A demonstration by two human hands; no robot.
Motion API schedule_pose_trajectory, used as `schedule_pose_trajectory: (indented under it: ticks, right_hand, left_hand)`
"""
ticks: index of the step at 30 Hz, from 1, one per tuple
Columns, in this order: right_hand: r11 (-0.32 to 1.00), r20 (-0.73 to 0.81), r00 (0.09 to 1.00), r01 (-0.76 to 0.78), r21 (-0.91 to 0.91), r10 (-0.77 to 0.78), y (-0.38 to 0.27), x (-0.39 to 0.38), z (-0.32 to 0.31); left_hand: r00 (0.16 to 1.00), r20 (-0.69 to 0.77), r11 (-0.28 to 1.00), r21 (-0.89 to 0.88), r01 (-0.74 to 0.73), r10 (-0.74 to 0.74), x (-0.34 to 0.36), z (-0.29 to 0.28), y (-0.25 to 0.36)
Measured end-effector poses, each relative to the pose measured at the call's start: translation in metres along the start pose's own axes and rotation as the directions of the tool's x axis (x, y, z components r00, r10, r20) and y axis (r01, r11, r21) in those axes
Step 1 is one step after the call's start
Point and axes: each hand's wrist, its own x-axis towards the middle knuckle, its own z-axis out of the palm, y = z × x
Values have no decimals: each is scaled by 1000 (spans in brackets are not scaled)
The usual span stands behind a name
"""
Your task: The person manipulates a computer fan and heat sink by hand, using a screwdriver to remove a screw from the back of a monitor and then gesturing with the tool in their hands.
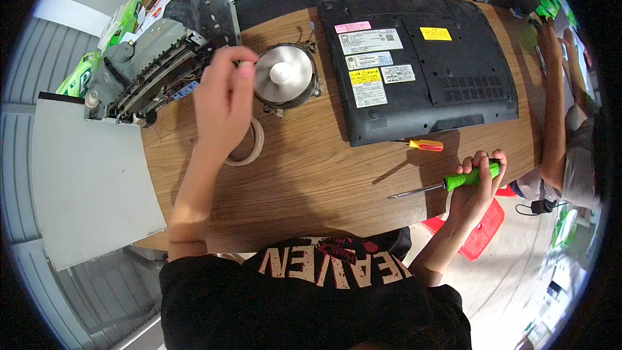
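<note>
My left hand is raised at the left edge of a round, shiny metal dish with a dark rim and a pale centre. Its fingers are curled in a pinch; what they hold, if anything, I cannot make out. Wrapped in my right hand is a screwdriver with a green handle, its shaft pointing left over the table's front. A black laptop lies bottom side up, with several labels on it. Just in front of it rests a smaller screwdriver with a yellow and red handle.
A ring of tape lies below my left wrist on the wooden table. A grey machine part stands at the far left. At the right edge, another person's arm reaches past the table. A red plastic stool stands below.
</note>
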Motion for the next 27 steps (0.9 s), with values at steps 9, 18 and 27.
schedule_pose_trajectory:
  ticks: [9,18,27]
  right_hand:
    - [1000,-28,1000,-2,5,2,0,1,4]
    - [1000,-27,1000,-4,-15,3,0,0,-1]
    - [1000,-9,1000,-15,6,15,3,1,-1]
  left_hand:
    - [959,-2,959,41,-281,282,10,10,5]
    - [914,-171,929,113,-352,367,11,11,-7]
    - [937,-291,931,-246,-271,195,6,8,-6]
